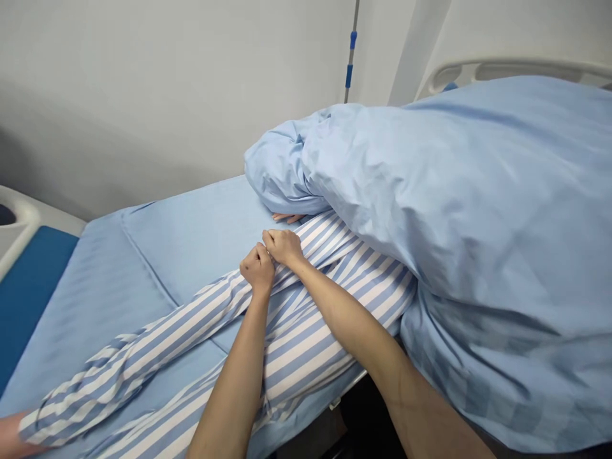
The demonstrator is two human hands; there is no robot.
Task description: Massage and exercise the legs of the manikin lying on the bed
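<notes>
A person lies on the bed in blue-and-white striped trousers [306, 331], with the upper body under a light blue duvet [468, 210]. My left hand [258, 268] and my right hand [283, 245] are both closed side by side, pinching the striped fabric at the far thigh. A bare foot [9, 437] pokes from one trouser leg at the bottom left. Fingertips of the lying person's hand [288, 218] show under the duvet's edge.
The light blue sheet [191, 236] covers the mattress. A white footboard with a dark blue pad [29, 274] stands at the left. A white bed rail [516, 67] and a drip pole [351, 51] are behind the duvet, against a pale wall.
</notes>
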